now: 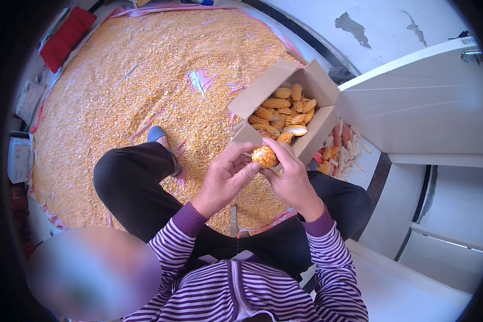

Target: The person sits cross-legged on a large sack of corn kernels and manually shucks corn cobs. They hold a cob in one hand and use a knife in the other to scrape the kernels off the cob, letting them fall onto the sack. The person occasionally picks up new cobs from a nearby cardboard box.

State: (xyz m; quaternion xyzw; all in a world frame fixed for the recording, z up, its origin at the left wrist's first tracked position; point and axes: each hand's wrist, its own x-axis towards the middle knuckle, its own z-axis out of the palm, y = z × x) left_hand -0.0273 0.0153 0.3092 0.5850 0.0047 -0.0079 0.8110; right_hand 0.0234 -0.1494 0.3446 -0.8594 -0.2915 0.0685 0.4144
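Between both hands I hold a short yellow corn cob (pixel 265 157), its kernel-covered side facing up. My left hand (pixel 228 173) grips it from the left, with the thumb against its lower edge. From the right, the fingers and thumb of my right hand (pixel 288 176) close around it. Just beyond the hands stands an open cardboard box (pixel 320 124) with its flaps spread. Many yellow corn cobs (pixel 277 103) lie inside it. Loose corn kernels (pixel 145 88) cover the sheet on the floor below and ahead of me.
Several bare and reddish cobs (pixel 342 141) lie on the floor right of the box. A white door (pixel 418 108) stands at the right. A metal strip (pixel 234 220) sits between my legs. A red cloth (pixel 67 39) and a white carton (pixel 19 159) are at the left edge.
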